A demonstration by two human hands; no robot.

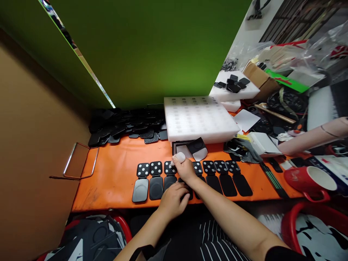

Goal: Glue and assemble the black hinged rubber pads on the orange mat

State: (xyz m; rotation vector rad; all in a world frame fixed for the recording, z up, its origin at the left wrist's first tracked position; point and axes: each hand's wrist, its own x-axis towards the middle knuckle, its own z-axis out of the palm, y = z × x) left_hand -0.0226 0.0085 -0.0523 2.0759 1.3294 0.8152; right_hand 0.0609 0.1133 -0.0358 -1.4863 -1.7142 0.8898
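A row of black hinged two-part pieces lies along the front of the orange table. Each has a small square flap (209,167) with white dots and a larger rounded panel (140,190) nearer me. Closed around a small white squeeze bottle (180,157), my right hand (186,169) tips its narrow end down at the third dotted flap (168,167) from the left. My left hand (173,200) rests palm down over the black panels in the middle of the row, thumb apart from the bent fingers. Both hands and the right forearm hide some middle pieces.
Behind the row stands a white foam block (199,117), with a black pile of pieces (122,123) to its left. A red mug (310,181), a grey cloth (246,150) and clutter fill the right. Red tubs (123,226) stand below the table edge.
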